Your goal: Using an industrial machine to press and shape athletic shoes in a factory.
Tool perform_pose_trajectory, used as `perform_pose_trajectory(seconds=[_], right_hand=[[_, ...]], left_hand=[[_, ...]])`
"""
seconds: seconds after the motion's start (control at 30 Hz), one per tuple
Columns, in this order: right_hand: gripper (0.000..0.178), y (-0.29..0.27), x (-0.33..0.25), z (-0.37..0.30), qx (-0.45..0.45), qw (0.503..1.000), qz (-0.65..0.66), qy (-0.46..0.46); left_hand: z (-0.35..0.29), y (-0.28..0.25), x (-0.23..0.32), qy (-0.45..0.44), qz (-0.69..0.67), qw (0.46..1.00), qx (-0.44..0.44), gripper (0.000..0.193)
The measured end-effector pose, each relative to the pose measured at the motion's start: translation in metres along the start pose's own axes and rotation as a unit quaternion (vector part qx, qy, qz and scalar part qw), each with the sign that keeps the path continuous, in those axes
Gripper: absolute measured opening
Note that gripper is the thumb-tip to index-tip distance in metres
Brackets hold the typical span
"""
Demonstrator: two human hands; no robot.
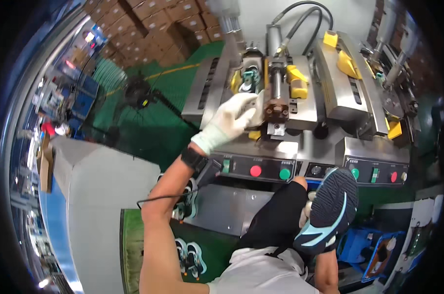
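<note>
My left hand [233, 116], in a white glove, reaches to the left station of the metal pressing machine [212, 93]. Its fingers are extended with the thumb apart, close beside the steel cylinder assembly [277, 93]. Whether the fingertips touch the metal, I cannot tell. Just beyond them, a black and teal piece [250, 78] sits inside the station. In front of my body at the right, a shoe [329, 210] is held up, its dark sole with a light-blue stripe facing me. My right hand [305, 213] grips it from behind; most of that hand is hidden.
Control panels with red [256, 171] and green buttons [284, 174] run along the machine's front. Several shoes [190, 257] rest low at my left. A black fan [139, 93] stands beyond. A blue crate [356, 247] is at lower right, and stacked cartons [158, 34] are behind.
</note>
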State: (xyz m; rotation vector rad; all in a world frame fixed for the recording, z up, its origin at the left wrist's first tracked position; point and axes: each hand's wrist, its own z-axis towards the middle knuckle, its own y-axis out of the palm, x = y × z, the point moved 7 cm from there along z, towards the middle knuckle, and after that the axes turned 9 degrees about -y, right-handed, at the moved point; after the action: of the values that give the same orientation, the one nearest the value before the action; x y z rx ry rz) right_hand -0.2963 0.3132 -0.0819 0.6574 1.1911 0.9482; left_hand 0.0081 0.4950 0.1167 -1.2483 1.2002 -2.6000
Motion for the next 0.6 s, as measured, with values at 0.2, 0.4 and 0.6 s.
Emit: perform_pose_trajectory(seconds=[0.2,0.4,0.6], right_hand=[[0.069,0.031,-0.037,-0.032,0.147,0.968,0.191,-0.073],[0.078,0.021,-0.03,-0.058,0.247,0.954,0.108,-0.132],[0.087,0.022,-0.017,-0.049,0.265,0.952,-0.006,-0.151]], left_hand=[[0.114,0.04,-0.138,-0.163,0.195,0.965,0.071,0.053],[0.159,0.072,-0.219,-0.32,0.249,0.914,0.002,0.063],[0.185,0.03,-0.196,-0.33,0.213,0.918,-0.051,0.064]])
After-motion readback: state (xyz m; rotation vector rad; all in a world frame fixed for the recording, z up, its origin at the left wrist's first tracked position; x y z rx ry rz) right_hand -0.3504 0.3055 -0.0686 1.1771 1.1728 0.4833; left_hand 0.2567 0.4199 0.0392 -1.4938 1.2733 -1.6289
